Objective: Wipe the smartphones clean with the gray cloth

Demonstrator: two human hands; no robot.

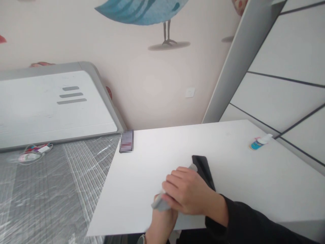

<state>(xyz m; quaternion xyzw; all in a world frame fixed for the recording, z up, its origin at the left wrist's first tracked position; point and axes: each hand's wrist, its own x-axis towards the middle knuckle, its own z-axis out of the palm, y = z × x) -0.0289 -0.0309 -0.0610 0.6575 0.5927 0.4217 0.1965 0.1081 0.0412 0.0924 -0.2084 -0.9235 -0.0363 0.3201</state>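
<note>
While the right hand (184, 189) curls its fingers over a grey cloth (160, 204), the left hand (164, 220) sits beneath, its fingers mostly hidden, so I cannot tell whether it grips. The cloth is bunched between both hands at the white table (142, 162), near a black phone (203, 169). Handling of the cloth seems under way and unfinished, since it is not yet set down; how much remains is unclear.

Grey cloth (160, 204), black phone (205, 169), white table (157, 149), grey striped mattress (43, 193)
</note>
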